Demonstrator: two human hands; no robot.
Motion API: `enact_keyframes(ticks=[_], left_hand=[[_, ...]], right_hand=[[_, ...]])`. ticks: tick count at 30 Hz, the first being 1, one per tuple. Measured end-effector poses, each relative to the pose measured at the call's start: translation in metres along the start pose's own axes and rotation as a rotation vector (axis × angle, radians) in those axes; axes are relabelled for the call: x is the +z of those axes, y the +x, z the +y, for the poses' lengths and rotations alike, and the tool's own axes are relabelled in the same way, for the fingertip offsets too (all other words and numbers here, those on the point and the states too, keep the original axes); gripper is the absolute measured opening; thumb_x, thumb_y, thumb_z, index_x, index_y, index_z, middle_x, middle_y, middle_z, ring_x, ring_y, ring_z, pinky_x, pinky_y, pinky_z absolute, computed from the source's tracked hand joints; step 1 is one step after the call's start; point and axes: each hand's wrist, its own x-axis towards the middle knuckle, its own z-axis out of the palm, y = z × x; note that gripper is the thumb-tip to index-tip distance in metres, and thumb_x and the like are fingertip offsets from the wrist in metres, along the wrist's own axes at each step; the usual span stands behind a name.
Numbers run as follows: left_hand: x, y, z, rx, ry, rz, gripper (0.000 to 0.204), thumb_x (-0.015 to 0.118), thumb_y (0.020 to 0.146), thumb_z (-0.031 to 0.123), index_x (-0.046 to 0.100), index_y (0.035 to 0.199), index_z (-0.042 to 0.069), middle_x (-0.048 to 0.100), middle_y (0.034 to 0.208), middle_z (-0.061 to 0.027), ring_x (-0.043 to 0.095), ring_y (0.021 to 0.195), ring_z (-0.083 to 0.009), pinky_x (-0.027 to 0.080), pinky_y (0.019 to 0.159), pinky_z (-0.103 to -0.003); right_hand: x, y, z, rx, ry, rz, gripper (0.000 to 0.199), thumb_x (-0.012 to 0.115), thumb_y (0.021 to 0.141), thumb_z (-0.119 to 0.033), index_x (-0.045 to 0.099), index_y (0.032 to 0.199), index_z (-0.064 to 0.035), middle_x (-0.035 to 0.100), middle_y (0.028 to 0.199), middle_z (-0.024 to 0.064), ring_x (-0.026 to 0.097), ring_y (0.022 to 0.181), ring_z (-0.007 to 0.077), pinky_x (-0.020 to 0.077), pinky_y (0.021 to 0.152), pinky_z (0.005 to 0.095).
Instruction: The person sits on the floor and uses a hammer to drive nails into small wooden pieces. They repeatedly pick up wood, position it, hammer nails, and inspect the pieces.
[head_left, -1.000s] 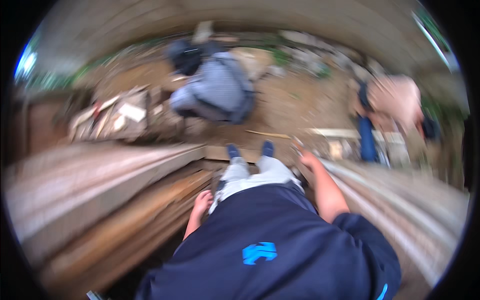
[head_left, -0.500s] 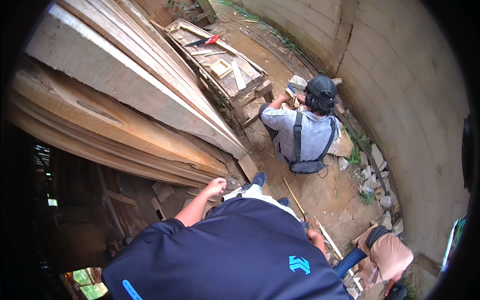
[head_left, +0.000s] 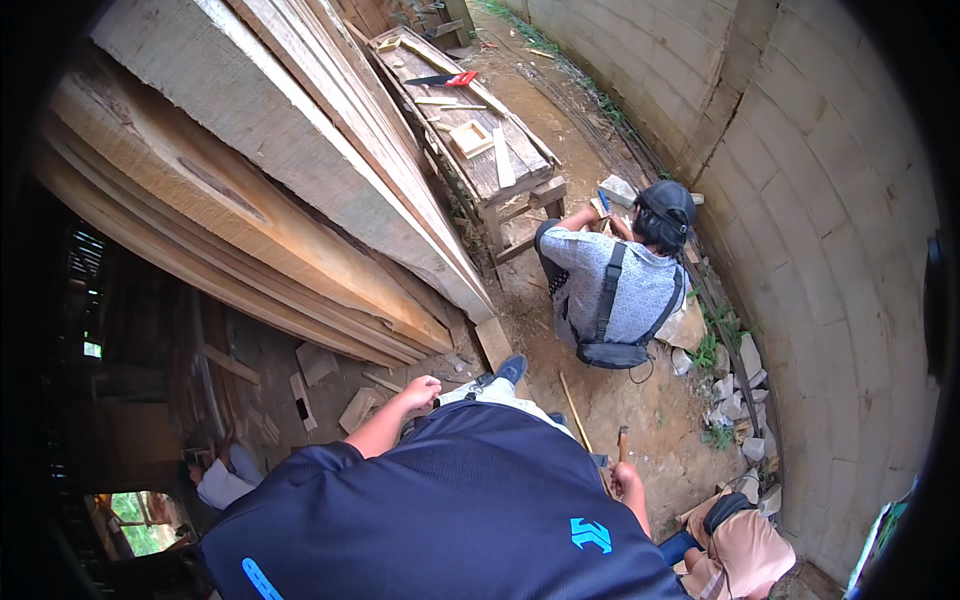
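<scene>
Centrally in the lower half of the frame, the wearer's torso, in a dark blue shirt point(head_left: 440, 500), lay between two bare hands. Right of lower centre, the right hand point(head_left: 627, 480) was closed around a wooden-handled tool point(head_left: 623, 442), whose brown handle projected above the fist toward the top of the frame; its working end could not be made out. Left of lower centre, the left hand point(head_left: 420, 391) had its fingers curled beside the wearer's pale trousers point(head_left: 490, 391); whether they enclosed anything could not be told. Just above the tool, a thin wooden strip point(head_left: 575, 410) lay slantwise on the earth floor point(head_left: 650, 410). Stacked planks point(head_left: 290, 150) filled the upper left. At upper centre, a wooden bench point(head_left: 520, 172) bore a handsaw point(head_left: 442, 80) with a red handle, a shallow wooden box point(head_left: 472, 139) and a pale flat board point(head_left: 503, 158). Right of centre, a crouching co-worker point(head_left: 630, 285) in a patterned grey shirt and dark cap held a blue implement point(head_left: 603, 200). At lower right, a second person point(head_left: 750, 548) in a peach-coloured top bent near stone rubble point(head_left: 735, 400), which bordered a block wall point(head_left: 820, 200).
</scene>
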Motion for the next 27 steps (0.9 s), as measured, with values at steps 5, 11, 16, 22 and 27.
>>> enact_keyframes(ticks=[5, 11, 16, 22, 27], left_hand=[[0.008, 0.009, -0.002, 0.052, -0.022, 0.009, 0.037, 0.06, 0.095, 0.028, 0.061, 0.127, 0.009, 0.067, 0.095, -0.0063, 0.062, 0.072, -0.0163, 0.05, 0.057, -0.033], [0.011, 0.015, -0.007, 0.049, 0.018, 0.004, 0.034, 0.061, 0.095, 0.028, 0.064, 0.123, 0.008, 0.067, 0.092, -0.0067, 0.061, 0.069, -0.0164, 0.05, 0.058, -0.033], [0.006, -0.002, 0.012, 0.012, -0.005, -0.008, 0.028, 0.061, 0.095, 0.025, 0.064, 0.116, 0.007, 0.065, 0.087, -0.0038, 0.06, 0.068, -0.0136, 0.049, 0.057, -0.031], [0.008, 0.003, 0.034, 0.136, -0.038, 0.023, 0.031, 0.059, 0.096, 0.019, 0.06, 0.123, 0.004, 0.067, 0.096, -0.0058, 0.062, 0.075, -0.0133, 0.052, 0.063, -0.03], [0.022, 0.009, 0.082, 0.374, -0.072, -0.024, 0.032, 0.057, 0.097, 0.017, 0.059, 0.125, 0.002, 0.068, 0.099, -0.0066, 0.063, 0.078, -0.0133, 0.054, 0.071, -0.029]], right_hand=[[-0.001, 0.012, 0.007, 0.036, -0.036, -0.027, 0.02, 0.056, 0.089, -0.015, 0.057, 0.073, -0.0036, 0.046, 0.052, 0.008, 0.048, 0.038, 0.0241, 0.0287, 0.036, 0.0383], [0.003, 0.018, 0.022, 0.013, -0.011, -0.056, 0.017, 0.054, 0.087, -0.012, 0.056, 0.072, -0.0039, 0.048, 0.052, 0.0084, 0.05, 0.04, 0.0239, 0.0315, 0.037, 0.0382], [0.007, 0.012, 0.02, 0.013, -0.049, -0.082, 0.016, 0.053, 0.086, -0.011, 0.057, 0.072, -0.0038, 0.049, 0.053, 0.0086, 0.05, 0.04, 0.0237, 0.0321, 0.037, 0.038], [0.008, -0.001, 0.01, -0.013, -0.171, -0.134, 0.015, 0.053, 0.085, -0.011, 0.058, 0.073, -0.0036, 0.049, 0.053, 0.0088, 0.051, 0.041, 0.0235, 0.0328, 0.037, 0.0379], [-0.001, -0.039, -0.036, -0.169, -0.405, -0.175, 0.015, 0.056, 0.084, -0.015, 0.059, 0.074, -0.0035, 0.052, 0.055, 0.0087, 0.051, 0.042, 0.0222, 0.0351, 0.037, 0.038]])
